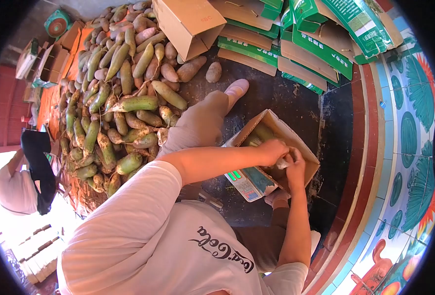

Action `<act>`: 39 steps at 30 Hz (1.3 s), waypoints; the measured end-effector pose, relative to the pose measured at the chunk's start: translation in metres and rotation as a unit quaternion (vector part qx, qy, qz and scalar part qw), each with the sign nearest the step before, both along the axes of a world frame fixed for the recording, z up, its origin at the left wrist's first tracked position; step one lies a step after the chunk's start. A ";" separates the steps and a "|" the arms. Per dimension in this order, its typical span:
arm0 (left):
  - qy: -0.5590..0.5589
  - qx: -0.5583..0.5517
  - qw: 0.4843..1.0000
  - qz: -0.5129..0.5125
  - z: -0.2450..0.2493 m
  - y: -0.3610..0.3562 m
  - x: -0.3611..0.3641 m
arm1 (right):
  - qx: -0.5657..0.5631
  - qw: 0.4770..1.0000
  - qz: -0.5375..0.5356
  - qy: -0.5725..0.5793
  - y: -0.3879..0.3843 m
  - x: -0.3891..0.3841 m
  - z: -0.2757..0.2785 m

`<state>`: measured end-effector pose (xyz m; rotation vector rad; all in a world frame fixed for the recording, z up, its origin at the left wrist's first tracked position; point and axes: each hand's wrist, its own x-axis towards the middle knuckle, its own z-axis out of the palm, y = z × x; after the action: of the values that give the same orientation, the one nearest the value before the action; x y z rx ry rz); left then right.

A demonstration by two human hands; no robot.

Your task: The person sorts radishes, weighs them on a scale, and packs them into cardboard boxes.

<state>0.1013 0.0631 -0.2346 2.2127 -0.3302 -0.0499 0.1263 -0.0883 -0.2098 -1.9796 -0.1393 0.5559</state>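
An open cardboard box [303, 147] stands on a digital scale [244, 183] with a green display, on the dark floor in front of me. Long green radishes [262, 132] lie inside the box. My left hand [271, 150] reaches over the box rim, fingers curled around a small pale item [282, 163]. My right hand [296, 169] meets it from below and grips the same item. What the pale item is cannot be made out. My knee and slippered foot [237, 89] stretch out past the box.
A big heap of green and brownish radishes [119, 98] covers the floor at left. An empty carton [190, 24] and stacks of flattened green-and-brown cartons [306, 44] lie at the top. Another person [16, 187] sits far left. A tiled ledge [375, 147] runs along the right.
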 end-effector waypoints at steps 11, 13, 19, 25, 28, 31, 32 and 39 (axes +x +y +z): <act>-0.230 0.215 0.949 -0.009 0.016 0.011 0.000 | -0.007 0.997 0.073 0.039 0.003 0.009 -0.011; -0.205 0.211 0.956 -0.006 0.024 0.017 -0.002 | -0.130 0.979 0.119 -0.104 0.001 0.013 -0.016; 0.038 0.390 0.915 -0.099 0.041 0.032 -0.004 | -0.290 0.917 0.152 -0.227 -0.002 0.011 -0.034; -0.126 0.190 0.973 0.040 0.118 0.091 -0.023 | -0.244 0.926 0.076 -0.277 -0.030 0.017 0.033; -0.202 0.074 0.963 0.162 0.159 0.152 -0.046 | -0.151 0.952 -0.026 -0.264 -0.049 -0.002 0.095; -0.177 0.009 0.940 0.290 0.213 0.204 -0.095 | -0.142 0.948 -0.157 -0.236 -0.081 -0.031 0.144; -0.179 0.022 0.932 0.315 0.203 0.234 -0.104 | -0.126 0.944 -0.195 -0.234 -0.095 -0.042 0.154; -0.159 0.035 0.890 0.427 0.178 0.333 -0.188 | -0.048 0.908 -0.360 -0.210 -0.173 -0.140 0.177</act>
<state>-0.0868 0.3963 -0.0567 2.2505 0.5016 0.7919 -0.0133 -0.2612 -0.0323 -2.0369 0.3561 -0.3526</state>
